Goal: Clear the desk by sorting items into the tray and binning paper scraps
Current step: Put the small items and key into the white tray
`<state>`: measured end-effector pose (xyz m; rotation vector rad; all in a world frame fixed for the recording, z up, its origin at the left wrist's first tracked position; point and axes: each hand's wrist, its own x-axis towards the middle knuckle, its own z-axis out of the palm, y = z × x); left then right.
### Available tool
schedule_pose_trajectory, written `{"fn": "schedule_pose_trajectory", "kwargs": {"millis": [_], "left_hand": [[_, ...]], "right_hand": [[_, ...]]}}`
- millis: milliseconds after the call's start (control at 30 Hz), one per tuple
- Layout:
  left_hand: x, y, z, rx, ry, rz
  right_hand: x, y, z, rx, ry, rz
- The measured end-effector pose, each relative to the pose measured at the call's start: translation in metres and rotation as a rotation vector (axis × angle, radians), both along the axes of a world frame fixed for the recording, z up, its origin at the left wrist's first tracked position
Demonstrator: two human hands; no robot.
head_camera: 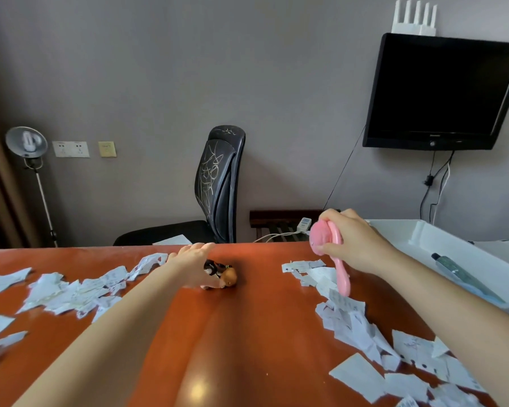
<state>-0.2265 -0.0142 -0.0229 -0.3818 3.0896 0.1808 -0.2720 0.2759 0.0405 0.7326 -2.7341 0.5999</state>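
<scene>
While the pink hairbrush (321, 235) is gripped by the right hand (353, 242), the doll (228, 277) is touched by the unclenched left hand (192, 259).

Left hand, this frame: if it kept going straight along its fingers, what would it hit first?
Nothing on the desk: the left hand points past the far edge, the doll lying beside it, not ahead. Beyond, probably the black chair, though depth is unclear.

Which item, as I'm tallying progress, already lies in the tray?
The green tube, inside the tray; the pink brush is held, the figurine on the desk.
</scene>
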Motion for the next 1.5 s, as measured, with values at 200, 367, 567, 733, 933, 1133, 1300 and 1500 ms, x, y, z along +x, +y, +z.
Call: {"fn": "schedule_pose_trajectory", "kwargs": {"millis": [200,367,567,733,933,1133,1300,1500], "left_hand": [[-0.011,-0.011,-0.008,0.097,-0.059,-0.031],[-0.008,-0.007,-0.011,0.235,-0.058,-0.049],[0.008,-0.001,-0.008,0.286,-0.086,-0.092],[0.025,0.011,0.022,0.149,0.026,-0.202],[0.038,0.036,0.062,0.173,0.192,-0.278],[0.042,0.086,0.094,0.240,0.277,-0.384],[0.031,0.137,0.110,0.270,0.405,-0.421],[0.005,0.203,0.116,0.388,0.455,-0.424]], "right_hand": [[-0.005,-0.005,-0.001,0.026,0.012,0.022],[-0.005,-0.008,-0.006,0.036,0.015,0.042],[0.008,-0.008,-0.003,0.054,0.026,0.066],[0.022,-0.003,0.008,0.055,0.048,0.074],[0.040,0.015,0.030,0.053,0.091,0.065],[0.050,0.047,0.053,0.021,0.092,0.078],[0.047,0.087,0.069,-0.019,0.094,0.026],[0.029,0.138,0.074,-0.112,0.081,-0.076]]}}
